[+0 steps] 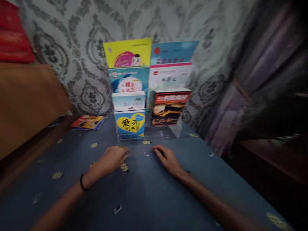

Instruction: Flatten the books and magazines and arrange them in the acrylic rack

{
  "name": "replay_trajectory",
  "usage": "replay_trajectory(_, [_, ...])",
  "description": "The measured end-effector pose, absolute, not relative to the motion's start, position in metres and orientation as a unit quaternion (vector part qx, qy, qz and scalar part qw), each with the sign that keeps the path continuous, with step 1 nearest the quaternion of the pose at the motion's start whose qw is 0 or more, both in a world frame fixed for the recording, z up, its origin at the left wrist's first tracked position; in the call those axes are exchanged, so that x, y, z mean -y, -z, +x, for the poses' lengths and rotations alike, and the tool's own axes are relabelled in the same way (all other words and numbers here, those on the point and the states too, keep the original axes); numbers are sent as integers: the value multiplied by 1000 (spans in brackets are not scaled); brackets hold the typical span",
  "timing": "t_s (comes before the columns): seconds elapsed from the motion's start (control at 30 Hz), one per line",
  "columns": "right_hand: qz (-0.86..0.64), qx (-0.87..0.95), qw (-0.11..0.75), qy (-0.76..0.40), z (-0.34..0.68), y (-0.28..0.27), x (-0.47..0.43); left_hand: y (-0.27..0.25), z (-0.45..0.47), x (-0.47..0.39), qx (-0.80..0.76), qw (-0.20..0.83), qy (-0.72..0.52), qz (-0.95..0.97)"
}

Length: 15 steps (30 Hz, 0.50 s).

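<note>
My left hand (115, 158) hovers over or rests on the blue patterned tablecloth (144, 192), its fingers loosely bent and slightly blurred, nothing in them. A black band circles that wrist. To its right, my right hand (168, 158) is also empty, with thumb and fingers apart. Both are just in front of a clear acrylic book rack (176, 129). The rack's left column holds a blue book with a yellow heart (130, 125), a pale book (129, 102), a teal book (130, 78) and a yellow book (127, 53). In the right column are a red-and-black book (170, 107), a white book (169, 77) and a blue book (173, 51).
A small stack of books (88, 122) lies on the table at the back left. Beyond the left edge stands a brown wooden panel (29, 102) with a red object (14, 35) above it. Patterned wallpaper (93, 25) is behind; a tied purple curtain (240, 93) hangs right.
</note>
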State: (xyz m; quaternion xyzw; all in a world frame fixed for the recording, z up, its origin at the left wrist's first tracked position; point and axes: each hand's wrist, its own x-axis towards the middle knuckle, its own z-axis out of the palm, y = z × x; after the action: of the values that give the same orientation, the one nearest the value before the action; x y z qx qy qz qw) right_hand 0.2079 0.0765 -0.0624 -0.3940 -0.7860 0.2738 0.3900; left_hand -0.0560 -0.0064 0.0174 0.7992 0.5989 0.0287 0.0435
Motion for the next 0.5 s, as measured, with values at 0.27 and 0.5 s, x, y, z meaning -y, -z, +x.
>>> replay_trajectory(0.27, [-320,849,312,-281,157,55,-48,3,-190,-33,-773,-27,-37,632])
replay_trajectory(0.5, [-260,893,278,-239,132,63,-33,5,-261,-90,-806,-76,-67,583])
